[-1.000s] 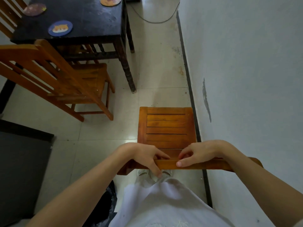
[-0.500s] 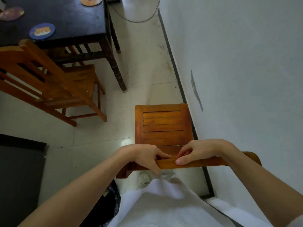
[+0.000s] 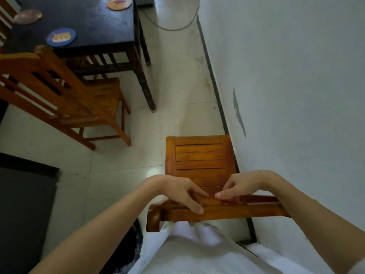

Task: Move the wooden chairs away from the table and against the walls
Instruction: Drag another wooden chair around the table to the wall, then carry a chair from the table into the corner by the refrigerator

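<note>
Scraping is the likeliest trouble here: the wooden chair (image 3: 199, 161) is standing with its right side just beside the white wall (image 3: 286, 95), and any sideways push along the dark skirting could be rubbing the seat frame or the top rail (image 3: 217, 211) against the paint. A second risk is slipping, since neither hand is wrapping the rail; a firm shove from fingertips alone could be tipping the chair forward rather than sliding it on the smooth tiled floor (image 3: 177, 86).

The left hand (image 3: 177, 192) is reaching over the rail from the left, fingers fairly straight and spread, tips lying across the rail's top and front face, not clenching it. The right hand (image 3: 243, 186) is coming in from the right, wrist raised, fingers drooping loosely with the tips touching the rail, grasping nothing firmly. Both forearms are extending downward from the person's body, which is standing directly behind the chair back.

A second wooden chair (image 3: 65, 99) is sitting near the dark table (image 3: 88, 18), its seat tucked partly under the edge, so the task is looking only partly done. Round coasters (image 3: 61, 37) are lying on the tabletop.
</note>
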